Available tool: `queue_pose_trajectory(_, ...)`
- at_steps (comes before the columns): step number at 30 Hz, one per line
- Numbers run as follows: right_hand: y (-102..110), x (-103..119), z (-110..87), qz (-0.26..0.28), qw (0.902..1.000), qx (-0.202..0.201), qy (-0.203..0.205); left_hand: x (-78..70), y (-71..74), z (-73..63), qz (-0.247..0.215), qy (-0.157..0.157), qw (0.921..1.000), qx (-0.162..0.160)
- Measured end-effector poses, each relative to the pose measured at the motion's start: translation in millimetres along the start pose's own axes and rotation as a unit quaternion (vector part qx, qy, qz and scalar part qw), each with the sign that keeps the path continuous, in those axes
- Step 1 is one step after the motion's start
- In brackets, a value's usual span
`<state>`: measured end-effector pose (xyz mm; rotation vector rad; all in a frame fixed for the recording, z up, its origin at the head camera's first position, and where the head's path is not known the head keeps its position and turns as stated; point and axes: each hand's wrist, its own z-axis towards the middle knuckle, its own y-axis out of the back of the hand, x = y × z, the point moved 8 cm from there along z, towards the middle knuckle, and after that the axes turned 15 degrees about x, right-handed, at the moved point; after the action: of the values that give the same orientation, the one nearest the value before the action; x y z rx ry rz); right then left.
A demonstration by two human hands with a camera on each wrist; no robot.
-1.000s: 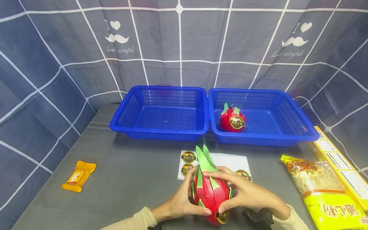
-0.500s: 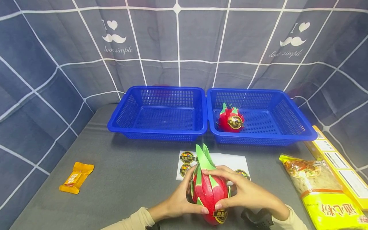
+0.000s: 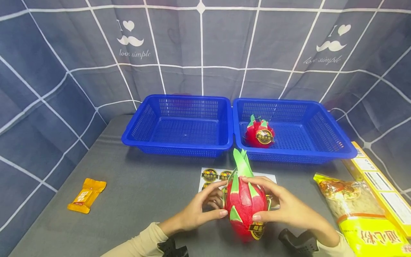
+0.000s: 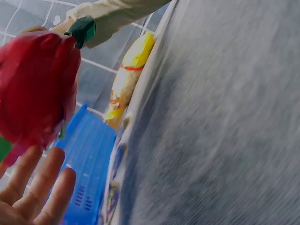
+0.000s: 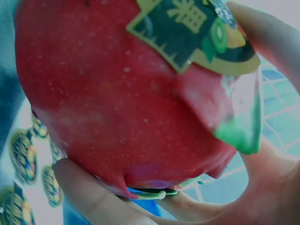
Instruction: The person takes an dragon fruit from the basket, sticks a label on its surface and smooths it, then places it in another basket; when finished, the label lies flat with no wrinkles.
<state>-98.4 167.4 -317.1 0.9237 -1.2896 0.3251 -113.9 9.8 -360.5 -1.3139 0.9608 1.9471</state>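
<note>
A red dragon fruit (image 3: 242, 207) with green leaf tips is held above the table, its leafy crown pointing away from me. A black-and-gold round sticker (image 3: 257, 229) is on its near right side. My right hand (image 3: 289, 208) grips the fruit from the right, fingers over the top and thumb at the near side; its hold fills the right wrist view around the fruit (image 5: 112, 108). On the left side, my left hand (image 3: 192, 214) is spread beside the fruit, fingertips at or very near its skin. Whether they touch is unclear; the left wrist view shows loosely extended fingers (image 4: 44, 183).
Behind, two blue baskets stand side by side: the left basket (image 3: 179, 147) and the right basket (image 3: 298, 154), which holds another stickered dragon fruit (image 3: 257, 132). A sticker sheet (image 3: 215, 175) lies beneath the held fruit. An orange packet (image 3: 86, 196), yellow noodle bag (image 3: 363, 214) and yellow box (image 3: 382, 182) lie at the sides.
The dragon fruit has moved right and slightly away from me, carried in the right hand. My left hand has loosened from around it, its thumb coming off the front.
</note>
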Motion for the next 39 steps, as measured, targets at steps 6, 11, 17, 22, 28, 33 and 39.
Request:
queue_pose_trajectory(6,22.9,3.9,-11.0,-0.014,0.9985,-0.051,-0.015,3.7,8.3,2.9,0.057,0.009,0.9978,-0.031)
queue_pose_trajectory(11,44.6,3.1,-18.9,-0.021,0.9953,-0.087,-0.038,12.0,16.2,11.0,0.076,0.066,0.9929,-0.063)
queue_pose_trajectory(17,77.1,0.9,-29.7,-0.022,0.9885,-0.126,-0.080,15.9,26.2,33.7,0.108,0.116,0.9830,-0.093)
queue_pose_trajectory(22,109.8,0.8,-35.6,-0.031,0.9789,-0.160,-0.123,11.0,32.3,61.6,0.131,0.134,0.9736,-0.130)
queue_pose_trajectory(28,158.5,1.5,-34.3,-0.051,0.9630,-0.207,-0.165,15.6,40.9,95.5,0.157,0.186,0.9573,-0.156)
queue_pose_trajectory(33,201.3,0.2,-25.3,-0.063,0.9571,-0.226,-0.170,27.4,47.4,116.0,0.153,0.204,0.9532,-0.162)
queue_pose_trajectory(39,240.9,-19.3,-11.4,-0.065,0.9461,-0.210,-0.238,36.2,52.1,125.4,0.151,0.190,0.9539,-0.176)
